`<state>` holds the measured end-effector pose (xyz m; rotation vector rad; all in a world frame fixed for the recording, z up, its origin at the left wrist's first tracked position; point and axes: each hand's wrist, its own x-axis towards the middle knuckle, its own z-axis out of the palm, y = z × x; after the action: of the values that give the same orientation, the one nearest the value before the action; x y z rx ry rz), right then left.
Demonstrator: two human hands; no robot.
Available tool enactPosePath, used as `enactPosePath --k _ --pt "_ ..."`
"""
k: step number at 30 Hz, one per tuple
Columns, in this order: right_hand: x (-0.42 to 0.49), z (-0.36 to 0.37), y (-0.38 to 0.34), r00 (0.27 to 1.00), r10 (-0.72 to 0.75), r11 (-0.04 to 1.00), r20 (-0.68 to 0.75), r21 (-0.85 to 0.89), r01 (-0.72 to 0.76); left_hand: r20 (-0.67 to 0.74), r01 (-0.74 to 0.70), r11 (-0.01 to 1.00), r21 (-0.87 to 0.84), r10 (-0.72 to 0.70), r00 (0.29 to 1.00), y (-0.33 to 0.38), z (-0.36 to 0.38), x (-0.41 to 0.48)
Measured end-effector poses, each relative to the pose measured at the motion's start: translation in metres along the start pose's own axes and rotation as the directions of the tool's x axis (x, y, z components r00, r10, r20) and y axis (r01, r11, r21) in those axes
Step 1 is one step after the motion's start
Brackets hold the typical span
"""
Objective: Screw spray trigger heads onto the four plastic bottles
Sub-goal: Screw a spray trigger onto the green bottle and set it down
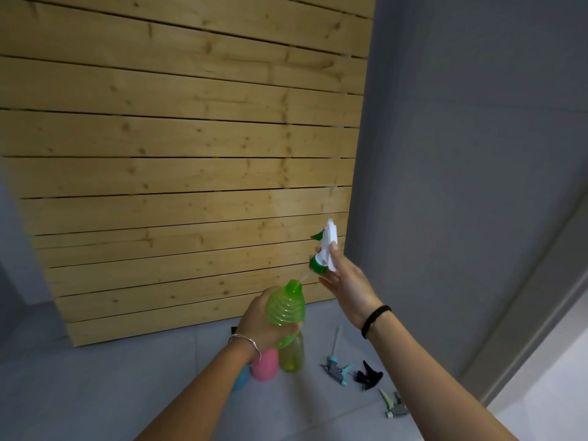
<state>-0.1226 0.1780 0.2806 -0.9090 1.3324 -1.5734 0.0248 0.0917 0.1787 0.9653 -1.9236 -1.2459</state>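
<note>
Head view: a green bottle (285,308) is gripped around its ribbed body by the left hand (259,326), neck tilted up. A white-and-green trigger head (324,249) is pinched in the right hand (346,281) fingers just above the neck, its tube reaching the opening. Pink bottle (264,366), yellow-green bottle (292,356) and three loose heads (369,375) lie on the floor (127,377).

right: floor (429,361) open | ahead: wooden slat panel (191,173) blocks

Ribbed green bottle (285,308) held tilted, neck open; white-green trigger head (325,249) raised above it, unscrewed.
</note>
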Motion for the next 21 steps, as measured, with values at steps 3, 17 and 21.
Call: enactPosePath --k 3,17,21 --pt "0.001 -0.002 0.009 0.998 0.051 0.995 0.04 -0.082 -0.048 0.01 -0.032 0.995 0.098 0.031 0.999 0.013 0.003 -0.002" --pt "0.003 0.0 0.002 0.987 -0.119 0.979 0.106 -0.156 0.135 -0.012 -0.051 0.999 0.005 0.051 0.999 0.049 0.002 -0.005" --pt "0.005 -0.006 0.0 0.981 -0.106 0.966 0.161 -0.218 0.14 0.063 -0.045 0.998 -0.032 0.047 0.997 0.049 -0.008 -0.009"
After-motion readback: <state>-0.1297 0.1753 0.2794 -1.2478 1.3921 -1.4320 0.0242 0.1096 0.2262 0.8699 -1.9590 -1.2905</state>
